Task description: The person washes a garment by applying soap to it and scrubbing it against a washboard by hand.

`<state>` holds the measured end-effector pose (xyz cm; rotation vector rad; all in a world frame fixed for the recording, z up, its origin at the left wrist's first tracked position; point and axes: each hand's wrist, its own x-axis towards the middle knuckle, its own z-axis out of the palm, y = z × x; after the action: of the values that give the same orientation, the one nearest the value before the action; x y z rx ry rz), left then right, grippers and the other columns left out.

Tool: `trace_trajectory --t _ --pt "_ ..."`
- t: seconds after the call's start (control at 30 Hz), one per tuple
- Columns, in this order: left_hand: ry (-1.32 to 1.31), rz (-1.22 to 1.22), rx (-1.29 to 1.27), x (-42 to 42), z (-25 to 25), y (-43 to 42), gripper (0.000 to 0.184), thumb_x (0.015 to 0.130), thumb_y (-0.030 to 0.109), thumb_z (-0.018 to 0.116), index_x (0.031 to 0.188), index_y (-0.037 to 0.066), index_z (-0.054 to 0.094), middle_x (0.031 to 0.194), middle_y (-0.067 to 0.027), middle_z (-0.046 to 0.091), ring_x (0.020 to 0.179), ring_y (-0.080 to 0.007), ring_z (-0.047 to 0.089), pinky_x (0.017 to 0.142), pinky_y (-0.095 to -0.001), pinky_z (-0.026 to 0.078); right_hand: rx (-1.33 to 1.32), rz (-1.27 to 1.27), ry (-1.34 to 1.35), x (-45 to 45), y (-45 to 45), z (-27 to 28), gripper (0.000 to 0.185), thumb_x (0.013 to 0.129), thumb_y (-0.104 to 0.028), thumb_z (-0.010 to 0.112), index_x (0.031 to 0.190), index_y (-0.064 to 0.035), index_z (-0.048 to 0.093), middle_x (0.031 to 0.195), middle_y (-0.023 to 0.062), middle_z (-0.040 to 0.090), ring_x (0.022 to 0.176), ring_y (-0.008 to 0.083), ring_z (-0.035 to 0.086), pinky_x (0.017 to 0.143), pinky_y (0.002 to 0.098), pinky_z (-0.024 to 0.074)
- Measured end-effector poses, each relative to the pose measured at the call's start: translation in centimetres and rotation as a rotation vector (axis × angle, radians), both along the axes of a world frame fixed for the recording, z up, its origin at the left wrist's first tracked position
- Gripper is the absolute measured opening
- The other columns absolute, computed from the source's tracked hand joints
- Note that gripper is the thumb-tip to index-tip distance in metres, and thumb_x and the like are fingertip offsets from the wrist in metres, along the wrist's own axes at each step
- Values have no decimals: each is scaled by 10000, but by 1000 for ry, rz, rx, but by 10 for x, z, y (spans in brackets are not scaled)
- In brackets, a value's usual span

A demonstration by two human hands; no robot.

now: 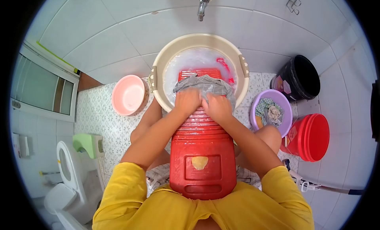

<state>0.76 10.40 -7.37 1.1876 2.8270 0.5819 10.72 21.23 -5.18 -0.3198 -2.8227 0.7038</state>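
1. Left hand (188, 101) and right hand (218, 106) rest side by side on the ridges of the red board (202, 137), close to its midline and almost touching each other.
2. Each hand looks curled closed on the near edge of the grey cloth (206, 84); the fingertips are hidden, so how tight the grip is cannot be told.
3. The cloth lies just beyond the hands, over the far part of the board, its long axis crosswise to the board's length. It overhangs both side edges of the board, farther on the right.
4. The board's long axis runs from the yellow shirt (170, 210) out into the basin (198, 39), which puts the cloth straight ahead of both hands. Neither hand is clearly nearer: both touch it, with loose cloth right of the right hand.
5. Sudsy water (190, 57) surrounds the board's far end, a pink thing (221, 61) to its right. Soap (199, 162) sits in the board's near recess. Right of the board, a purple tub (279, 96) holds clothes (273, 113).
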Motion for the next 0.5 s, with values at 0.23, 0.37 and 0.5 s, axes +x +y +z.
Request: trace_trajectory --t 0.23,0.37,0.5 --pt "-21 -185 35 23 19 -28 198 810 211 533 741 55 634 720 -180 630 667 -364 617 615 -481 489 -116 44 138 7 11 -6 222 750 -248 612 713 -29 595 680 173 616 668 376 605 616 470 480" --pt "-77 -367 39 46 46 -52 198 784 217 559 695 52 624 687 -169 618 637 -356 607 602 -466 493 -257 234 100 22 24 -1 206 731 -230 606 707 -26 588 694 171 613 683 378 598 622 472 470" --pt "11 -32 7 -1 6 -1 257 827 263 531 742 60 663 751 -179 634 665 -379 618 625 -483 500 -249 29 84 7 15 -10 223 763 -250 605 747 -28 594 746 178 626 693 391 591 631 480 467"
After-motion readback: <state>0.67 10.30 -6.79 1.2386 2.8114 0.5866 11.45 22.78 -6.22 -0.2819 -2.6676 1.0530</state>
